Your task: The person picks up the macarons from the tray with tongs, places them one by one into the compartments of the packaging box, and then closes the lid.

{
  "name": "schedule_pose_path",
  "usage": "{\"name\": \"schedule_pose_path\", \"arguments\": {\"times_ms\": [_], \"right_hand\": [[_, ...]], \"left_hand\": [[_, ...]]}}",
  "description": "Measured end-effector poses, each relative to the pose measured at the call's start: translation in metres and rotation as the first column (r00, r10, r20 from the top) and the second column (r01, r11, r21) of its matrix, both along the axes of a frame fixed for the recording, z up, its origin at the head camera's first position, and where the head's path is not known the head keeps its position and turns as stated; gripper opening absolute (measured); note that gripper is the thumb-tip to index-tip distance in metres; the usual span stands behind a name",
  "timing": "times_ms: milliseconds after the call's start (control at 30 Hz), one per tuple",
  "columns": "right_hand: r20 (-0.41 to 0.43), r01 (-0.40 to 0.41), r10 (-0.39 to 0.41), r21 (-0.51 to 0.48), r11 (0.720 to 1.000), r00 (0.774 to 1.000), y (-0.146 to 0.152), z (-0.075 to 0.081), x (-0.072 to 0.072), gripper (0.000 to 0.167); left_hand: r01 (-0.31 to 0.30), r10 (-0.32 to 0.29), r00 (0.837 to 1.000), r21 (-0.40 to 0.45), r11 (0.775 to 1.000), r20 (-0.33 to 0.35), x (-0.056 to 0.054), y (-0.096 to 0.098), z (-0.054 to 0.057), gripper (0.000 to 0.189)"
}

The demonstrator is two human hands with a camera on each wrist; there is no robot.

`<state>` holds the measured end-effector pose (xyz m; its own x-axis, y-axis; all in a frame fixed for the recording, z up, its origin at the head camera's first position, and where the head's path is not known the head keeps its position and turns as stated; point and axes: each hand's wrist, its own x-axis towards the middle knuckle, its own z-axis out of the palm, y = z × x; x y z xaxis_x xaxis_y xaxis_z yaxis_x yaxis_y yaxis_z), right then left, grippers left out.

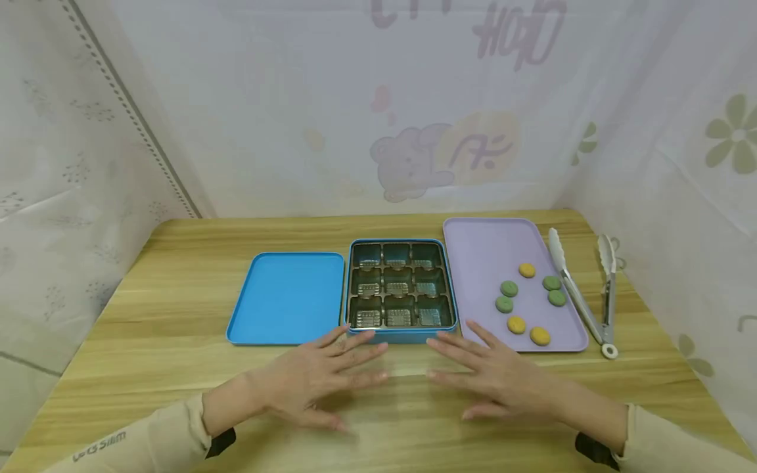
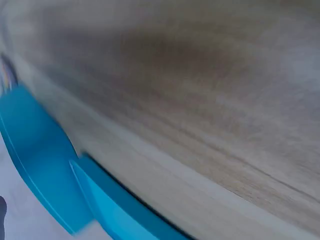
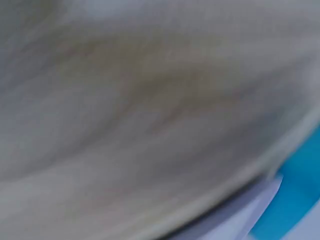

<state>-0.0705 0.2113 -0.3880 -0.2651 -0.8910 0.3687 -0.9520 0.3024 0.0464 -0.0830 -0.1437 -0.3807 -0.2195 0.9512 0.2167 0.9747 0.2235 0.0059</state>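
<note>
In the head view my left hand [image 1: 322,374] hovers with spread fingers before the front left corner of a blue box [image 1: 402,336]. My right hand [image 1: 497,374] mirrors it near the box's front right corner and the purple tray's front edge. Neither holds anything. A dark insert with several square compartments [image 1: 399,294] sits inside the box. To its left lies a flat blue lid [image 1: 290,299]. The purple tray [image 1: 479,256] on the right bears several green discs [image 1: 504,304] and yellow discs [image 1: 540,336]. Both wrist views are blurred and show no fingers.
Metal tongs [image 1: 582,305] with pale tips lie along the tray's right edge, partly over it. Another pair of tongs [image 1: 608,282] lies just to their right. Printed cloth [image 1: 266,131] hangs behind and beside the wooden table [image 1: 177,282].
</note>
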Motion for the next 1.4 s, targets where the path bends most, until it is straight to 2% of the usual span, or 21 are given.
{"name": "schedule_pose_path", "arguments": {"times_ms": [67,100,133,167,200,267,333,367,433,500,533,567,633,700,767,900,1000,1133,1167,1233,1400], "right_hand": [[-0.017,0.079,-0.082,-0.136,0.988,0.996,0.013,0.005,-0.008,0.055],[-0.024,0.131,-0.140,-0.210,0.969,0.990,0.021,0.007,-0.013,0.053],[-0.026,0.185,-0.200,-0.285,0.941,0.979,0.030,0.009,-0.019,0.053],[-0.016,0.245,-0.268,-0.351,0.904,0.963,0.041,0.011,-0.025,0.053],[0.008,0.322,-0.349,-0.401,0.858,0.937,0.054,0.014,-0.030,0.055],[0.092,0.479,-0.498,-0.465,0.744,0.862,0.081,0.016,-0.040,0.057],[0.202,0.634,-0.624,-0.467,0.616,0.755,0.109,0.016,-0.047,0.056],[0.272,0.715,-0.677,-0.432,0.550,0.684,0.122,0.015,-0.049,0.057],[0.378,0.840,-0.754,-0.326,0.434,0.537,0.145,0.013,-0.054,0.062],[0.451,0.917,-0.798,-0.192,0.350,0.399,0.164,0.009,-0.057,0.068],[0.469,0.942,-0.819,-0.112,0.315,0.330,0.171,0.007,-0.058,0.073],[0.482,0.956,-0.833,-0.038,0.290,0.272,0.177,0.006,-0.059,0.079],[0.490,0.962,-0.854,0.098,0.255,0.177,0.187,0.003,-0.060,0.090],[0.501,0.952,-0.860,0.201,0.231,0.102,0.192,0.001,-0.060,0.096],[0.514,0.935,-0.857,0.276,0.221,0.051,0.193,-0.002,-0.064,0.102],[0.548,0.918,-0.836,0.336,0.209,-0.010,0.191,-0.006,-0.069,0.104],[0.562,0.910,-0.827,0.360,0.207,-0.035,0.189,-0.008,-0.069,0.108],[0.587,0.901,-0.808,0.376,0.218,-0.049,0.188,-0.008,-0.069,0.110],[0.595,0.901,-0.802,0.373,0.221,-0.049,0.188,-0.008,-0.069,0.109],[0.602,0.908,-0.798,0.351,0.229,-0.032,0.188,-0.009,-0.070,0.105],[0.629,0.924,-0.776,0.271,0.271,0.043,0.194,-0.009,-0.069,0.092]], "left_hand": [[-0.109,0.102,0.988,0.053,0.993,0.117,-0.010,0.000,0.001,0.078],[-0.179,0.160,0.969,0.087,0.980,0.186,-0.017,0.000,0.001,0.076],[-0.252,0.212,0.939,0.122,0.960,0.271,-0.024,0.000,0.001,0.074],[-0.327,0.254,0.897,0.156,0.932,0.362,-0.030,0.000,0.000,0.073],[-0.396,0.282,0.850,0.187,0.899,0.444,-0.037,0.000,-0.001,0.073],[-0.508,0.310,0.766,0.235,0.829,0.564,-0.050,0.001,-0.005,0.072],[-0.585,0.315,0.698,0.258,0.769,0.643,-0.061,0.002,-0.009,0.072],[-0.616,0.322,0.672,0.262,0.743,0.667,-0.065,0.003,-0.011,0.071],[-0.667,0.341,0.630,0.262,0.698,0.697,-0.073,0.005,-0.016,0.069],[-0.710,0.362,0.592,0.254,0.657,0.720,-0.078,0.007,-0.020,0.066],[-0.727,0.373,0.578,0.250,0.640,0.726,-0.081,0.009,-0.022,0.065],[-0.742,0.385,0.565,0.245,0.624,0.730,-0.083,0.011,-0.024,0.064],[-0.760,0.404,0.550,0.238,0.605,0.731,-0.087,0.016,-0.028,0.063],[-0.773,0.427,0.546,0.235,0.590,0.721,-0.089,0.022,-0.031,0.062],[-0.779,0.435,0.546,0.241,0.579,0.716,-0.089,0.025,-0.034,0.061],[-0.781,0.439,0.560,0.270,0.564,0.702,-0.087,0.031,-0.038,0.058],[-0.782,0.446,0.568,0.285,0.554,0.692,-0.085,0.035,-0.040,0.055],[-0.789,0.459,0.564,0.284,0.544,0.686,-0.084,0.037,-0.040,0.054],[-0.791,0.462,0.563,0.284,0.542,0.685,-0.084,0.037,-0.040,0.053],[-0.794,0.467,0.560,0.281,0.540,0.685,-0.084,0.037,-0.039,0.053],[-0.799,0.476,0.552,0.273,0.535,0.684,-0.084,0.035,-0.038,0.053]]}}
